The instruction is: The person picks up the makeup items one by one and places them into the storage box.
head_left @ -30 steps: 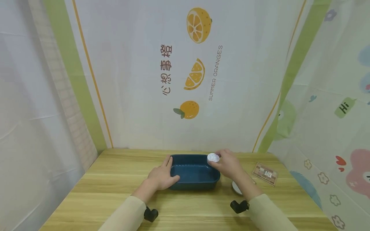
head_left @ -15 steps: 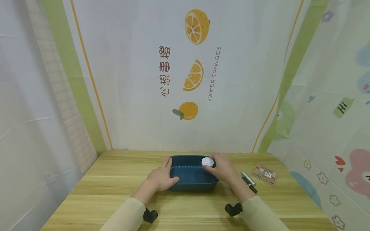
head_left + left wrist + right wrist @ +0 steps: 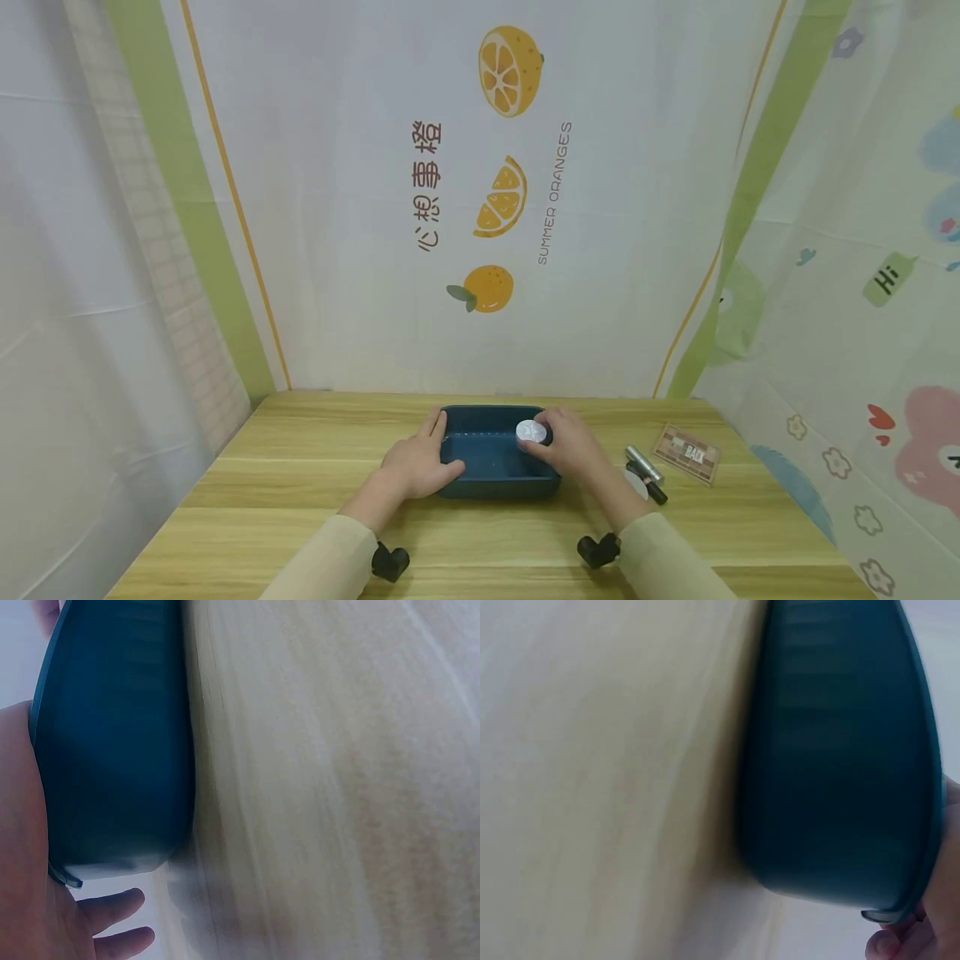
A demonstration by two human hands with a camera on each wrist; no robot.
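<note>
A dark blue rectangular basin (image 3: 497, 490) stands on the wooden table. My left hand (image 3: 422, 461) rests over its left end, straight fingers along the outer side and thumb across the front rim. In the left wrist view, fingers (image 3: 124, 943) reach out past the basin's end. With my right hand (image 3: 567, 446) I pinch a small round white-topped container (image 3: 532, 432) with a dark side, over the right part of the basin. The right wrist view shows the basin's outer wall (image 3: 840, 772) and part of the hand (image 3: 934, 930); the container is hidden there.
Right of my right forearm lie a silver tube (image 3: 644, 465), a black tube (image 3: 657, 493) and a white round disc (image 3: 636, 483), partly hidden by the arm. Farther right is a brown checked flat case (image 3: 687, 453) reading "BACK". A printed curtain (image 3: 360, 333) hangs behind the table.
My right hand has moved left with the round container, from the basin's right rim to over its inside. The tubes have come into sight beside the forearm. My left hand stays put.
</note>
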